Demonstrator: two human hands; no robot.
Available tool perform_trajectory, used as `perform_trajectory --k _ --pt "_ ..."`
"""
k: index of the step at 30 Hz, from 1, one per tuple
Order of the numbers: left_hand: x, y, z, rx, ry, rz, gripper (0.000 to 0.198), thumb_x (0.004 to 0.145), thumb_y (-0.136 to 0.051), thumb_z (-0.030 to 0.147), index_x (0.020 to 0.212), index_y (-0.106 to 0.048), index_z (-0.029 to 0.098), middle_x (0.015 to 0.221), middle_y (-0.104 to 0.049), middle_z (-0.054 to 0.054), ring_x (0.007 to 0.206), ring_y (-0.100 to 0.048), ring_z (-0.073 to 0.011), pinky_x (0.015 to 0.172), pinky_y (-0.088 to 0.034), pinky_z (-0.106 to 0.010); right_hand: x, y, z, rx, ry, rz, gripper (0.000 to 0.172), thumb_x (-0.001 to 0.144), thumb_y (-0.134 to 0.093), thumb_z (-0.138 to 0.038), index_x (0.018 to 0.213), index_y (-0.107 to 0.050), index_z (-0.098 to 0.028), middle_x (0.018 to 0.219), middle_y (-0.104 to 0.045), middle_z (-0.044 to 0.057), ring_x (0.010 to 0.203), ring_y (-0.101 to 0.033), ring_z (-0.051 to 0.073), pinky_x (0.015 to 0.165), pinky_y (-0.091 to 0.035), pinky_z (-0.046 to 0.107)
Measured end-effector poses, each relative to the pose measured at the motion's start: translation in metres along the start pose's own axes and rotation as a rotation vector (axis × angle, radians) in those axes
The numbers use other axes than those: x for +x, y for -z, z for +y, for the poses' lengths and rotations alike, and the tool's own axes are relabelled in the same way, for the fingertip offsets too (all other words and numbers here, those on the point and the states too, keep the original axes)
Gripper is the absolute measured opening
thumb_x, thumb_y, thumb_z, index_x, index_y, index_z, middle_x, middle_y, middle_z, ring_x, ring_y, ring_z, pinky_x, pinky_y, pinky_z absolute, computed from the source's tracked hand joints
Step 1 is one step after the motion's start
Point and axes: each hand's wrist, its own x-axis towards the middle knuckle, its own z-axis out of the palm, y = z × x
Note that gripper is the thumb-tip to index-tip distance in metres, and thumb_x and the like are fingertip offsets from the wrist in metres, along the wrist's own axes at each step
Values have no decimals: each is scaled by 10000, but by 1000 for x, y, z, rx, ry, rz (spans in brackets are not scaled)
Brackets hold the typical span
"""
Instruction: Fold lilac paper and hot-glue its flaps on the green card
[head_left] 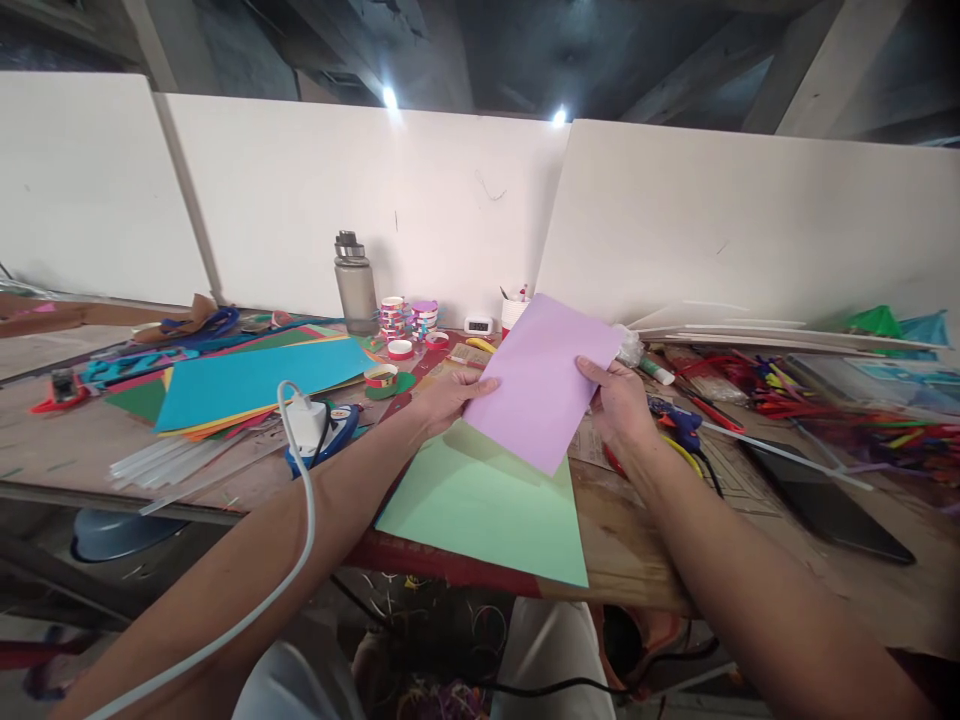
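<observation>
Both my hands hold a sheet of light purple paper, tilted above the table. My left hand pinches its left edge, thumb on top. On the opposite edge my right hand grips it with the thumb pressed flat on the face; its other fingers are hidden behind the sheet. Beneath lies a larger light green sheet of paper at the table's front edge, partly covered by the purple one.
Blue paper tops a stack at left, near glue sticks and a power strip with a white cable. Behind stand a bottle, tape rolls and a small clock. A glue gun and black tablet lie right.
</observation>
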Motion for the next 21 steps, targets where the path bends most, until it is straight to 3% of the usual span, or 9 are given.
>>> perform_trajectory --k 5,11,21 --pt "2 8 6 -11 -21 84 370 572 -882 353 789 -731 93 775 -738 -97 640 -668 -178 640 -530 -296 2 2 0 -29 6 -23 228 549 -812 -237 743 -699 -199 822 -728 0 727 -619 149 636 -521 270" --pt "-1 20 24 19 -122 255 351 510 -906 327 668 -679 110 625 -693 -55 509 -610 -141 492 -466 -248 0 1 0 -70 -38 -122 283 520 -827 -238 757 -679 -191 828 -714 -1 681 -607 119 531 -463 222" --pt "0 26 23 -72 -236 284 369 479 -906 342 696 -695 131 628 -658 -9 529 -566 -104 484 -418 -215 -4 -2 -4 -31 -37 -145 299 497 -846 -242 738 -675 -201 791 -695 -21 635 -567 92 474 -389 202"
